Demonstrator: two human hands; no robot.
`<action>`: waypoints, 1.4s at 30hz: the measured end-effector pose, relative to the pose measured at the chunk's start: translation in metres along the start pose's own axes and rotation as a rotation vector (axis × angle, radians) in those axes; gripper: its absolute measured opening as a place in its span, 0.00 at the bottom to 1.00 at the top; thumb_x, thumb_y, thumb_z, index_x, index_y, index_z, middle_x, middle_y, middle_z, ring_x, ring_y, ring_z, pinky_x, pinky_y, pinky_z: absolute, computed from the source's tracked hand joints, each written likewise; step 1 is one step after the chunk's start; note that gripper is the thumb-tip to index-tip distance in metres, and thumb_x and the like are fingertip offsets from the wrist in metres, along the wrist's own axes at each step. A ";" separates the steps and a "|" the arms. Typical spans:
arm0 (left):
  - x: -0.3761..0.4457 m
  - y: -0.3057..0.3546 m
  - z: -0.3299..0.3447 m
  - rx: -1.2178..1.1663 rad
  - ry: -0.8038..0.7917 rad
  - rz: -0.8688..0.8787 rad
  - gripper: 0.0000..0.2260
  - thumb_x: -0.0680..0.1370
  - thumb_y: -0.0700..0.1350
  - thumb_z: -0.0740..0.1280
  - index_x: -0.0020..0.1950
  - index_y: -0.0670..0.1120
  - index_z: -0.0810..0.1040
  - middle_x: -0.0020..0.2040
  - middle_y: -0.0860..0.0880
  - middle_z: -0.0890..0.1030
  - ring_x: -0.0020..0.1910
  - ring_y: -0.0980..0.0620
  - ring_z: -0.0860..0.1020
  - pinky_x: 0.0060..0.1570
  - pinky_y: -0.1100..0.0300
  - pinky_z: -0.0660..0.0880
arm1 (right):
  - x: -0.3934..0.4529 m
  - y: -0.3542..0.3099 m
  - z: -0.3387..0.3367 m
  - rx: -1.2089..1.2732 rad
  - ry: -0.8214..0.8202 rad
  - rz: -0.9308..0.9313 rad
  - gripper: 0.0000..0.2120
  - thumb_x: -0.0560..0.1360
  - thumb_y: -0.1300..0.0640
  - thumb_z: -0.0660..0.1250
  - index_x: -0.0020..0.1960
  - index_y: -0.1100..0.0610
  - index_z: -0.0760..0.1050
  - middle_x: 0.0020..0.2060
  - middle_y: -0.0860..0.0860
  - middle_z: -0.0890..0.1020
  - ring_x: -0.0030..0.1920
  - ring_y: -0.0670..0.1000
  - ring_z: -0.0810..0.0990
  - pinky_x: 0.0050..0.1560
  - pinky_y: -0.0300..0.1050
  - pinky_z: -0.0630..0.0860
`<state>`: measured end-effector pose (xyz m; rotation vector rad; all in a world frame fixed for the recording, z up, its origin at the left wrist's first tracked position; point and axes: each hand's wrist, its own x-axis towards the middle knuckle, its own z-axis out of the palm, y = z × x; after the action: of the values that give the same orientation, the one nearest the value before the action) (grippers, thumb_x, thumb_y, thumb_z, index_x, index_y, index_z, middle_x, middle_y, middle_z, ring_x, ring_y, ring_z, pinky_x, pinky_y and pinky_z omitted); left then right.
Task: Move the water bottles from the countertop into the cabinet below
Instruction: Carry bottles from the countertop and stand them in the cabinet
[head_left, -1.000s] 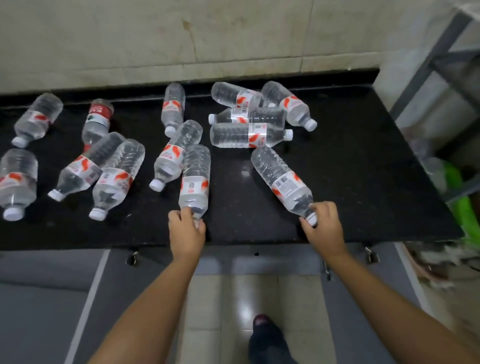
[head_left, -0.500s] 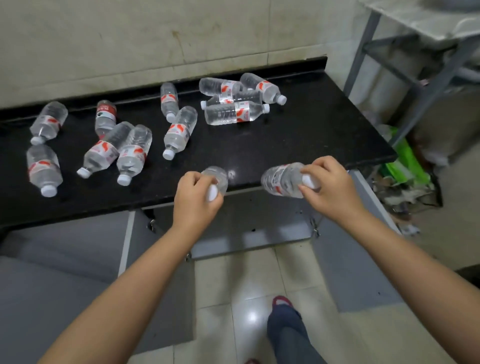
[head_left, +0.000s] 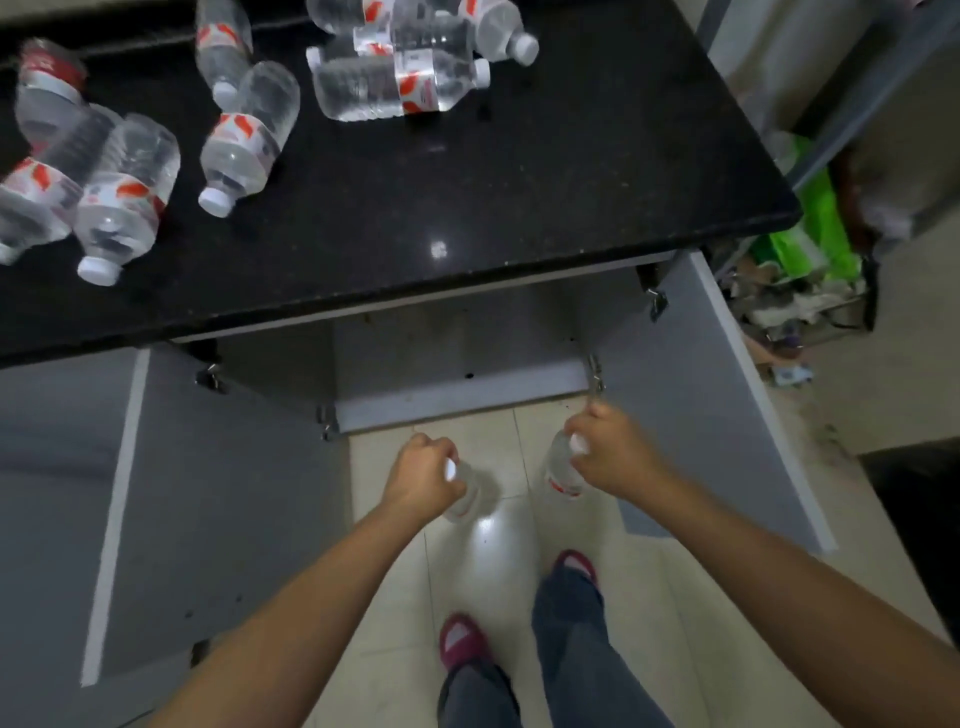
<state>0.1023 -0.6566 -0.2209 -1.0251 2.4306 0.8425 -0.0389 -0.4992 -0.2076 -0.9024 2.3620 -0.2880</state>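
My left hand (head_left: 422, 475) grips a clear water bottle (head_left: 467, 493) by its capped neck, the body hanging down over the floor tiles. My right hand (head_left: 610, 457) holds a second water bottle (head_left: 558, 475) the same way, its red-and-white label showing. Both hands hang below the black countertop (head_left: 467, 208), just in front of the open cabinet (head_left: 457, 353). Several more clear bottles lie on their sides on the countertop, among them one (head_left: 249, 135) at centre left and a cluster (head_left: 395, 83) at the back.
The cabinet's two grey doors stand open, the left door (head_left: 218, 509) and the right door (head_left: 701, 405) flanking the hands. My legs and red slippers (head_left: 462, 636) stand on the pale tile floor. Green bags and clutter (head_left: 810, 249) sit right of the counter.
Both hands lifted a bottle each off the counter's front edge and lowered them below the counter, in front of the open cabinet. The view has tilted downward.
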 end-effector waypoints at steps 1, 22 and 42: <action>0.015 0.001 0.011 0.000 -0.014 -0.006 0.14 0.71 0.40 0.67 0.56 0.41 0.77 0.58 0.39 0.74 0.57 0.42 0.74 0.54 0.58 0.70 | 0.014 0.011 0.010 -0.004 -0.011 0.008 0.17 0.72 0.64 0.65 0.61 0.59 0.74 0.60 0.57 0.73 0.61 0.57 0.72 0.57 0.43 0.70; 0.412 -0.082 0.169 0.159 0.207 0.315 0.15 0.69 0.40 0.69 0.55 0.40 0.79 0.57 0.38 0.80 0.56 0.40 0.77 0.56 0.56 0.72 | 0.388 0.132 0.209 -0.227 0.221 -0.103 0.15 0.72 0.63 0.66 0.59 0.59 0.75 0.58 0.61 0.75 0.59 0.62 0.75 0.55 0.48 0.75; 0.437 -0.067 0.206 0.259 0.487 0.232 0.30 0.80 0.53 0.54 0.75 0.41 0.47 0.77 0.41 0.48 0.77 0.43 0.46 0.75 0.51 0.47 | 0.413 0.124 0.221 -0.198 0.345 -0.108 0.20 0.75 0.57 0.64 0.67 0.55 0.70 0.60 0.61 0.74 0.60 0.60 0.75 0.58 0.46 0.73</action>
<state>-0.1188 -0.7859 -0.6368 -0.9446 3.0137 0.3480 -0.2213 -0.6793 -0.6186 -1.1534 2.6990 -0.2745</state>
